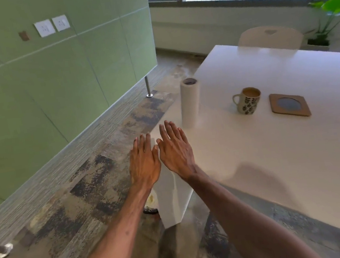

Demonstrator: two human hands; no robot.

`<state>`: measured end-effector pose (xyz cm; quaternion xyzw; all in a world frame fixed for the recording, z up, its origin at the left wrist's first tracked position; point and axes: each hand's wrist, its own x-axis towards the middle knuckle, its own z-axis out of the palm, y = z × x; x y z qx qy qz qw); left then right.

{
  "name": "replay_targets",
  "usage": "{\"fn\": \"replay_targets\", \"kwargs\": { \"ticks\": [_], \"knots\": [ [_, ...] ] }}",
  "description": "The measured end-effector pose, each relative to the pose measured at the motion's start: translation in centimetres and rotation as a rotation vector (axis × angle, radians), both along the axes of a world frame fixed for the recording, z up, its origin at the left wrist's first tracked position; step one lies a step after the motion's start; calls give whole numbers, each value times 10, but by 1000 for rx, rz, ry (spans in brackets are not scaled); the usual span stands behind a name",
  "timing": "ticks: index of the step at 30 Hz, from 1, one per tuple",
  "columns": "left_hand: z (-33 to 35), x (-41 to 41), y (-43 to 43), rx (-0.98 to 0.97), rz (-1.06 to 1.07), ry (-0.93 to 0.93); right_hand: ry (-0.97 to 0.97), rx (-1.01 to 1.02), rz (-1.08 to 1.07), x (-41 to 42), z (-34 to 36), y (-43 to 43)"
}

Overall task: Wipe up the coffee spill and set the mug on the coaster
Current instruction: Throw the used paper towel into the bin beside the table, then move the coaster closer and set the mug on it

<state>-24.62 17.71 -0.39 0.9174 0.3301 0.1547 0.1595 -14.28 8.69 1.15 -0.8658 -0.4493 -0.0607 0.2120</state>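
A white mug (247,102) with a dark leaf pattern stands upright on the white table (275,149), its handle to the left and coffee inside. Just right of it, apart from the mug, lies a square cork coaster (289,105) with a grey round centre. A paper towel roll (190,102) stands upright near the table's left corner. My left hand (144,162) and my right hand (175,149) are held flat, palms down, side by side over the table's near left corner, fingers apart and holding nothing. No coffee spill shows on the tabletop.
A white chair (270,37) stands at the table's far side and a green potted plant (331,14) by the window. To the left run a green wall (50,79), patterned carpet floor and a metal post (148,87).
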Motion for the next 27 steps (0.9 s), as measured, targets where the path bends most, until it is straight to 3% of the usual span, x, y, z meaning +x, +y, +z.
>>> {"fn": "replay_targets", "kwargs": {
  "ticks": [16,27],
  "knots": [
    [8,140,-169,17,-315,-26,-28,-57,-317,113,3,-194],
    [9,251,-216,-33,-487,-23,41,-25,-550,197,-5,-269]
  ]
}}
